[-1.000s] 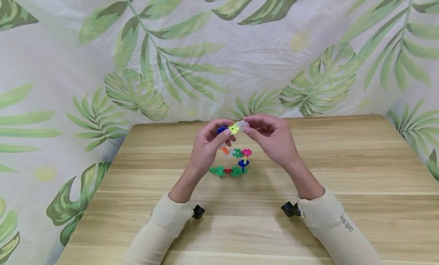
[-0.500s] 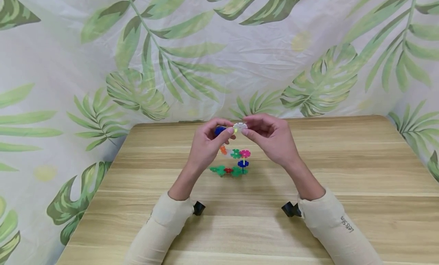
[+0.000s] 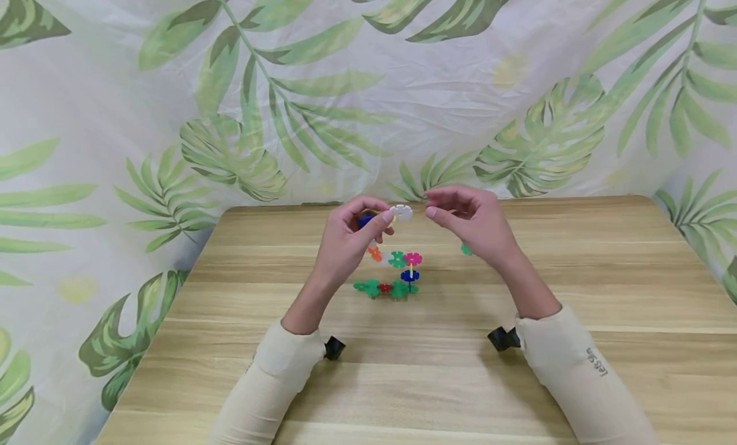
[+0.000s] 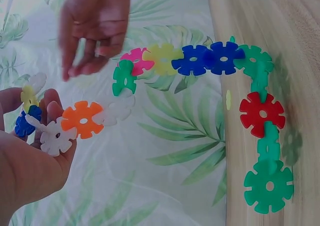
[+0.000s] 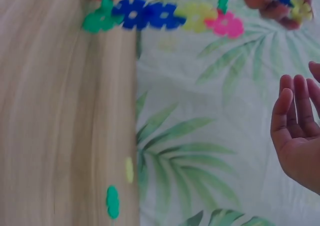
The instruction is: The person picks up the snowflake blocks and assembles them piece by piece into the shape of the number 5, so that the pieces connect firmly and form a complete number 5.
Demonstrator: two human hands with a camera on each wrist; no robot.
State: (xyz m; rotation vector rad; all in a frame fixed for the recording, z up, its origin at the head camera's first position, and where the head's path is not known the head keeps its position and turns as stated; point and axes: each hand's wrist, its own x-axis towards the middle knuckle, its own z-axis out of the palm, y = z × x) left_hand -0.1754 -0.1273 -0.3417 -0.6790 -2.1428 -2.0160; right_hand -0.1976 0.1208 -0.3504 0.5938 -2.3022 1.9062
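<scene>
My left hand [image 3: 350, 243] pinches the upper end of a chain of slotted, flower-shaped plastic discs. A white disc [image 3: 402, 212] juts out at its tip, with a yellow disc [image 4: 30, 97] and a blue disc [image 4: 27, 122] beside it at the fingers. From there the chain runs through an orange disc [image 4: 83, 120], a pink disc [image 3: 412, 258] and blue discs [image 4: 194, 60] down to green discs [image 4: 269, 187] and a red disc [image 4: 262, 114] at the table. Apart from the chain, to its right, my right hand [image 3: 478, 224] has loosely bent fingers and holds nothing.
A loose green disc [image 5: 112, 202] and a thin yellow disc [image 5: 129, 170] lie near the far edge of the wooden table [image 3: 576, 381]. In the head view, the right hand partly hides the green one. A leaf-patterned cloth [image 3: 322, 112] hangs behind.
My right hand has let go of the white disc and moved right, uncovering the loose green disc. My left hand keeps hold of the chain; the yellow disc has turned mostly out of sight.
</scene>
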